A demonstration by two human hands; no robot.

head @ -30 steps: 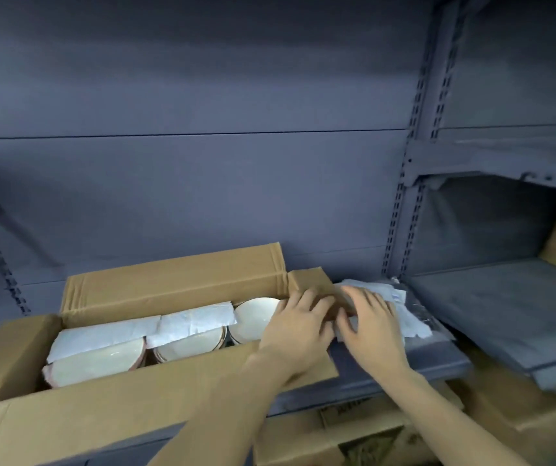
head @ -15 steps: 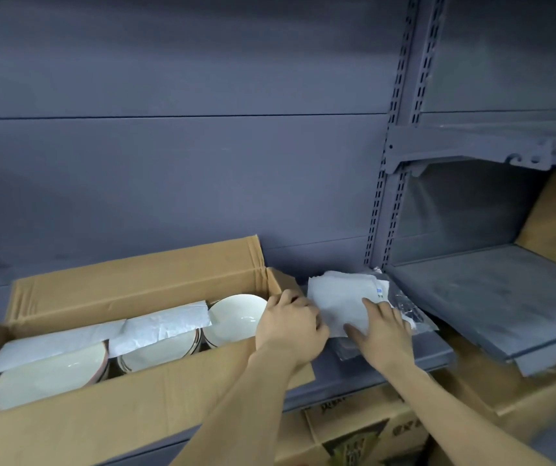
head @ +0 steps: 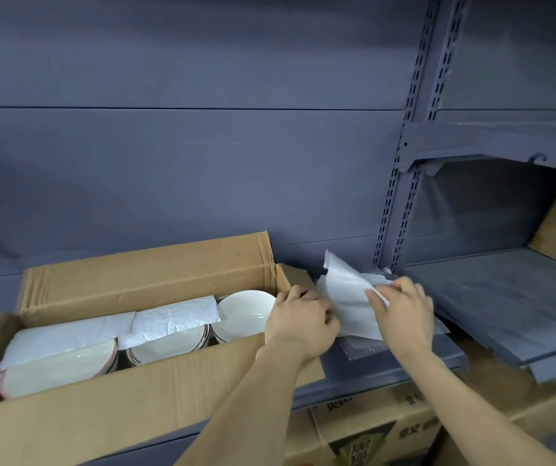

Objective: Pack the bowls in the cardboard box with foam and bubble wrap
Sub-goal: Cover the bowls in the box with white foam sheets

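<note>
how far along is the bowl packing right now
Done: three white bowl stacks sit in the open brown cardboard box, and white foam sheets cover the left and middle stacks. In hand: the left hand and right hand hold a white foam sheet beside the box. Left: the uncovered rightmost white bowl, any bubble wrap, and the open flaps.

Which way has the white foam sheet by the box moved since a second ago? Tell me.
Yes. The foam sheet has come up off the shelf: its far edge now stands tilted against the back panel, lifted by the right hand and left hand.
</note>
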